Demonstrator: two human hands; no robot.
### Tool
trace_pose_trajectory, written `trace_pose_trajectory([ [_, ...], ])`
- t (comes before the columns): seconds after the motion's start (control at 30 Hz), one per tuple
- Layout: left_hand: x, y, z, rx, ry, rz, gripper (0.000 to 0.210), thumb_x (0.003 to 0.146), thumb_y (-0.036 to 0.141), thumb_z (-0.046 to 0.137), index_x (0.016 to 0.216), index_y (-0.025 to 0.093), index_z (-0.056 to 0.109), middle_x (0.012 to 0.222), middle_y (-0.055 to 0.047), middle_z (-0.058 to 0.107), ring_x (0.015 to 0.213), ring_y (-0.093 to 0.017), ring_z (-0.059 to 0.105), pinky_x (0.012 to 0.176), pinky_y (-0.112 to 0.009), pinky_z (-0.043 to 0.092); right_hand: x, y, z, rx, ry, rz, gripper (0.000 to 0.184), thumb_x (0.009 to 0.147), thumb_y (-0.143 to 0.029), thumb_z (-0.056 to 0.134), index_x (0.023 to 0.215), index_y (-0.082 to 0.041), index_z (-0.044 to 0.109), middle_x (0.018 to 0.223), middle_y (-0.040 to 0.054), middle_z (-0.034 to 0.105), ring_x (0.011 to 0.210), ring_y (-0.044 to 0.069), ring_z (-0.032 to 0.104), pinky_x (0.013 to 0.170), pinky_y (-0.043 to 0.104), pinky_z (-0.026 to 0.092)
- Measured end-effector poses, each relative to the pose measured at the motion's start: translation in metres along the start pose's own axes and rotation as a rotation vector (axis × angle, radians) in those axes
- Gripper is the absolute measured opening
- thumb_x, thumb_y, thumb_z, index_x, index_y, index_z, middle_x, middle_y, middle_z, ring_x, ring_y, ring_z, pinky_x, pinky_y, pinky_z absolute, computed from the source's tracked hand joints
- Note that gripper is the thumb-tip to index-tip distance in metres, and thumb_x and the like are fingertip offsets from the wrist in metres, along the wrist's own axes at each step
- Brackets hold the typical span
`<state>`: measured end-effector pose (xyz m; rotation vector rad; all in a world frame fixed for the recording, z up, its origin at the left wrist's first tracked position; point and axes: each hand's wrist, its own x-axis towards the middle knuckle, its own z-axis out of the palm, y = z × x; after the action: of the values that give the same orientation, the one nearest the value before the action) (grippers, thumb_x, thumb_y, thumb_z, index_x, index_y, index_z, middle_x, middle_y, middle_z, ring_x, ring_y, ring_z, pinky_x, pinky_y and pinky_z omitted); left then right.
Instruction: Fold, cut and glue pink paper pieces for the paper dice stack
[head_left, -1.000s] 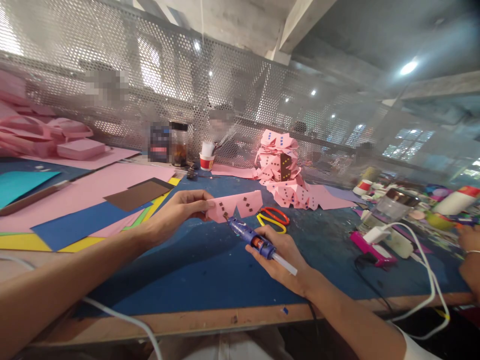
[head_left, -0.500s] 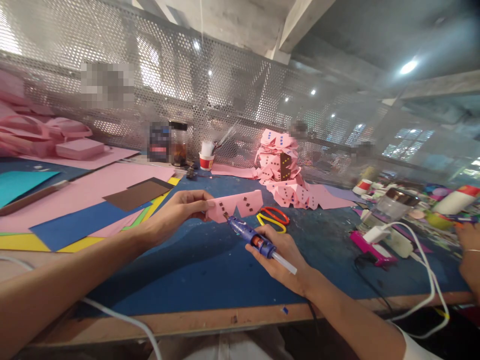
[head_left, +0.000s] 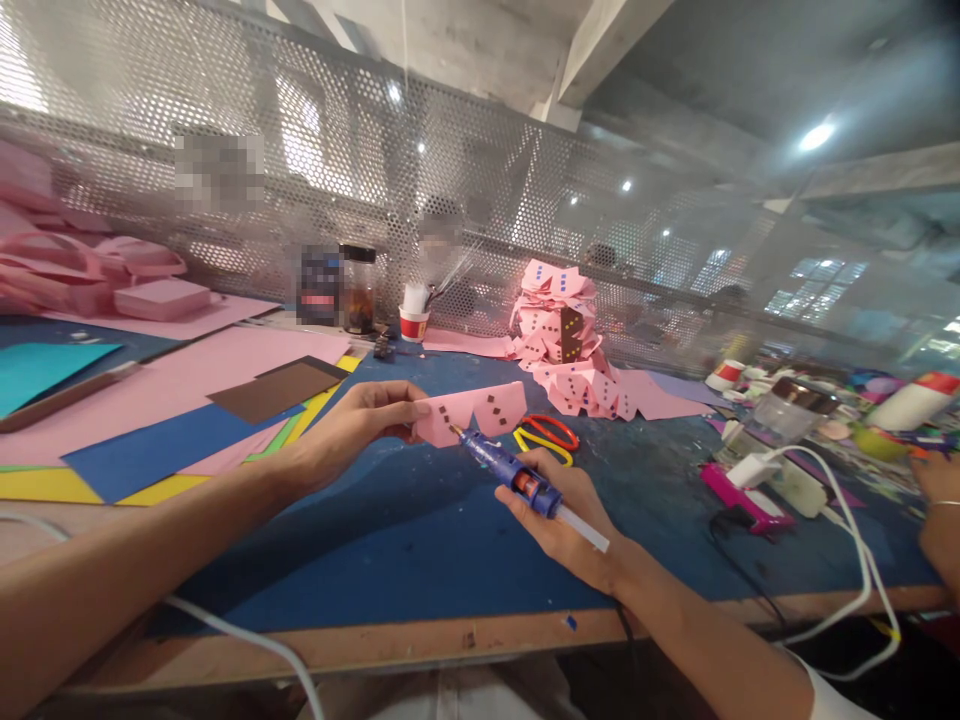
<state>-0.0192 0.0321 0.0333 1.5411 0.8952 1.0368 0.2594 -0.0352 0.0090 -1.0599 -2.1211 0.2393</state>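
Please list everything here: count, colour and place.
Notched piece: one, pink, centre
Glue gun: one, indigo, centre
Scissors: one, red-yellow handles, centre
Piled pieces: many, pink, back
Sheets: several, mixed colours, left
Boxy pieces: several, pink, left
Cups: at least two, red-white, back
Lidded jars: two, clear, back and right
Power strip: one, magenta, right
Cables: several, white, foreground
Clutter: uncountable, mixed colours, right
Mesh: one, grey, behind
Table: one, blue, below
Another person's hand: one, right edge
Left fingers: bare, gripping piece
Right fingers: bare, gripping gun

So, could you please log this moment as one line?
left hand: holds pink piece; right hand: holds glue gun; nozzle: at pink piece, contact unclear
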Motion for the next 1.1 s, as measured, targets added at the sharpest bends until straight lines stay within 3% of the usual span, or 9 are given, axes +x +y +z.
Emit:
trace_pose_trajectory([
  [0.3,0.000,-0.001,-0.001,-0.007,0.007,0.002,0.023,0.084,0.040,0.073,0.084,0.018,0.074,0.081,-0.005,0.070,0.077,-0.018,0.062,0.073,-0.029,0.049,0.002,-0.002,0.001,0.005,0.087,0.044,0.019,0.091,-0.036,0.067,0.103,-0.023,0.063,0.068,-0.0031,0.067,0.053,0.014,0.060,0.057,0.024,0.047],
  [0.43,0.000,0.001,-0.003,0.013,0.029,0.026,0.023,0.083,0.040,0.071,0.084,0.017,0.073,0.082,-0.005,0.070,0.077,-0.018,0.063,0.075,-0.030,0.050,0.003,-0.002,-0.006,-0.036,0.169,0.079,0.026,0.092,-0.040,0.065,0.111,-0.023,0.065,0.071,-0.0012,0.071,0.051,0.015,0.062,0.054,0.024,0.049],
  [0.53,0.000,0.003,-0.004,0.002,0.051,0.036,0.023,0.082,0.040,0.072,0.081,0.017,0.072,0.080,-0.005,0.069,0.076,-0.018,0.063,0.075,-0.031,0.050,0.000,0.006,-0.020,-0.150,0.244,0.102,0.027,0.095,-0.039,0.062,0.116,-0.023,0.064,0.081,0.0021,0.076,0.058,0.017,0.069,0.056,0.025,0.050],
  [0.63,0.000,0.004,-0.005,-0.010,0.056,0.043,0.024,0.081,0.040,0.072,0.080,0.017,0.071,0.080,-0.005,0.068,0.076,-0.018,0.063,0.074,-0.030,0.050,-0.006,0.020,-0.036,-0.435,0.259,0.157,0.022,0.095,-0.036,0.060,0.112,-0.022,0.063,0.078,0.0036,0.076,0.068,0.024,0.075,0.060,0.029,0.050],
  [0.77,0.002,0.004,-0.007,-0.023,0.073,0.055,0.024,0.080,0.040,0.073,0.081,0.016,0.071,0.082,-0.005,0.069,0.078,-0.019,0.063,0.076,-0.031,0.050,-0.020,0.041,-0.051,-0.698,0.184,0.300,0.026,0.096,-0.035,0.059,0.118,-0.022,0.058,0.090,0.0072,0.078,0.082,0.031,0.077,0.065,0.034,0.052],
  [0.87,0.002,0.004,-0.008,-0.042,0.080,0.064,0.024,0.080,0.040,0.075,0.080,0.017,0.071,0.082,-0.005,0.068,0.078,-0.018,0.062,0.076,-0.030,0.050,-0.031,0.055,-0.057,-0.753,0.122,0.351,0.029,0.098,-0.034,0.056,0.122,-0.018,0.054,0.104,0.0126,0.077,0.096,0.031,0.076,0.073,0.036,0.054],
  [1.1,0.000,0.007,-0.007,-0.021,0.063,0.087,0.023,0.080,0.040,0.073,0.079,0.017,0.071,0.083,-0.005,0.069,0.081,-0.020,0.062,0.077,-0.030,0.050,-0.049,0.077,-0.059,-0.833,-0.033,0.444,0.028,0.099,-0.031,0.055,0.120,-0.013,0.059,0.107,0.0167,0.074,0.102,0.033,0.073,0.081,0.041,0.051],
])
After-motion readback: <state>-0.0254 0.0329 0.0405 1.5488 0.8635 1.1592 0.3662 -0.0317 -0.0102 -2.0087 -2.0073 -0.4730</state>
